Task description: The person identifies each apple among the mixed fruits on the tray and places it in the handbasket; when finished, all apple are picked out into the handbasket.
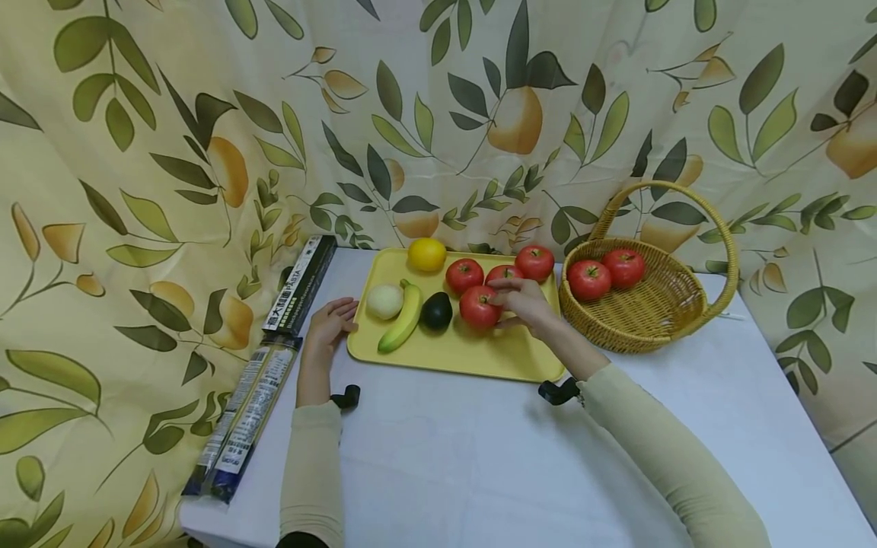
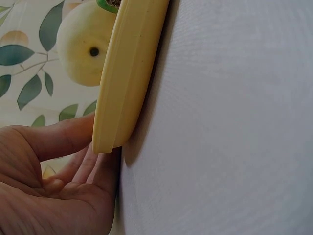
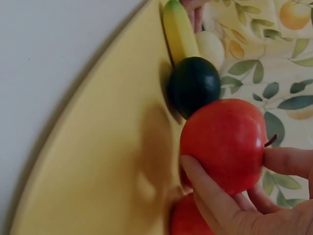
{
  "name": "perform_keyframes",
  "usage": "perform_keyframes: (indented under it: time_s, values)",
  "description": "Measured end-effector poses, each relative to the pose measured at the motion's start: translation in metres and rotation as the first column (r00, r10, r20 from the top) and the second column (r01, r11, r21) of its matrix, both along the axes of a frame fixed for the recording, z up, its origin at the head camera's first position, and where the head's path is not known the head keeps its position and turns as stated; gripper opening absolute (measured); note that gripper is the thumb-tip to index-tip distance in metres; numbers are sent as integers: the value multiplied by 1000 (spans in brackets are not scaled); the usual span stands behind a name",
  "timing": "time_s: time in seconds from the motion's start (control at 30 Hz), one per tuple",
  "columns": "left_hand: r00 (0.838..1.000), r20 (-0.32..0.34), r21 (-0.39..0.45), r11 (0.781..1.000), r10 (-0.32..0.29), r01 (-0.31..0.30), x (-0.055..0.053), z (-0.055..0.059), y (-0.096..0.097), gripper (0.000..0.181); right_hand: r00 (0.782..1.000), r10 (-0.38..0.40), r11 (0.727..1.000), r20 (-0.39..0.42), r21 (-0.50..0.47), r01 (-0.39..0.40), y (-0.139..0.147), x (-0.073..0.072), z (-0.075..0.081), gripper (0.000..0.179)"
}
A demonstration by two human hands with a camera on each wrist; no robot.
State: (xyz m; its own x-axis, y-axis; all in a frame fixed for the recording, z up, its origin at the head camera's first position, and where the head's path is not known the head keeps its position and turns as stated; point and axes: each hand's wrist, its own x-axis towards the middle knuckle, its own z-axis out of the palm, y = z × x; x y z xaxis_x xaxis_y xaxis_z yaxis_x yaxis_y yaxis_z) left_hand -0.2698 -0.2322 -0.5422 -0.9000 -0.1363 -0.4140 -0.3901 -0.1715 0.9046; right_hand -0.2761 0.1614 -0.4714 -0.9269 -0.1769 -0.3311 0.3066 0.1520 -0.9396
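My right hand grips a red apple between thumb and fingers, over the near right part of a yellow tray. Close by on the tray are other red apples: one behind it, one at the back right, and one partly hidden by the hand. Left of the held apple lie a dark avocado, a banana and a pale round fruit, with a yellow lemon at the back. My left hand touches the tray's left end, its thumb against the rim.
To the tray's right stands a wicker basket with a tall handle, holding two red apples. Long printed packages and a dark box lie along the table's left edge. A patterned curtain hangs behind the white table.
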Motion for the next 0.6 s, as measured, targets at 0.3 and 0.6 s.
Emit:
perform_keyframes:
  time_s: [0.3,0.6]
  values:
    - [1000,-19,-6,1000,-4,4,1,1,0,74,999,47,999,5,-5,-47,10,0,23,53]
    - [1000,-10,13,1000,-12,12,2,2,1,75,998,57,998,-19,19,-56,24,1,34,51]
